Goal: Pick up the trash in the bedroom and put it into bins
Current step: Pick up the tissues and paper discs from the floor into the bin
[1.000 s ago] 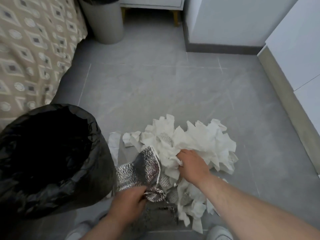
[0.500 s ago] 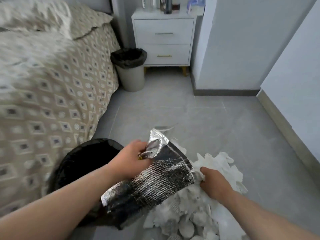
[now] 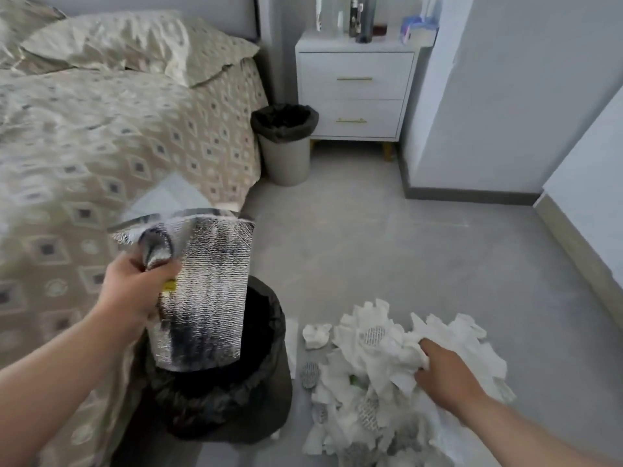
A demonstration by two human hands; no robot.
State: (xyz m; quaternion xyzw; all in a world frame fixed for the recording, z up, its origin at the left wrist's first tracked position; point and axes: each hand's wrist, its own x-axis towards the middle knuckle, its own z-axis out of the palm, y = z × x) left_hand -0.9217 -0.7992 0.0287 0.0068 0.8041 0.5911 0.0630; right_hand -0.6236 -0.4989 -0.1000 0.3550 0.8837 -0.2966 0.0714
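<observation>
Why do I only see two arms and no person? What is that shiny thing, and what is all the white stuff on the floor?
The camera sits on the person's head and looks down, so you only see their arms reaching out. The left hand holds a shiny silver foil bag over a bin with a black liner, beside the bed. The right hand is down on a pile of crumpled white paper on the grey floor; that is the trash being cleaned up. Farther back, a second bin stands next to a white nightstand.
</observation>
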